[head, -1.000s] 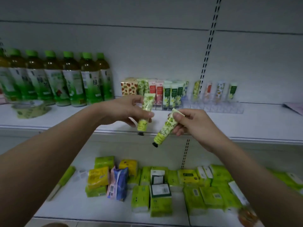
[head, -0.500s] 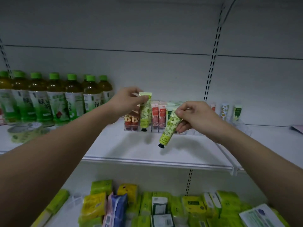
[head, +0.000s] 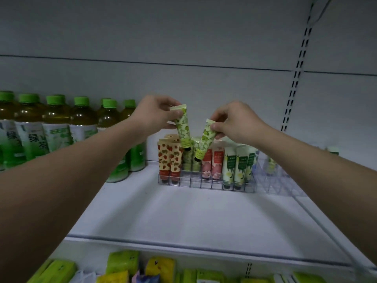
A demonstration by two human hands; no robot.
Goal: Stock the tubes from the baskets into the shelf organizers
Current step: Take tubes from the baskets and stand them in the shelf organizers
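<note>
White shelving [head: 183, 211] is seen with a clear organizer [head: 206, 183] already partly filled with upright tubes. One green tube [head: 183, 129] is pinched by the left hand [head: 155, 115], another green tube [head: 205, 140] by the right hand [head: 234, 121], both held cap-down just above green-tube slots. Insertion is judged pending; a neighbouring organizer [head: 273, 180] appears mostly unfilled.
</note>
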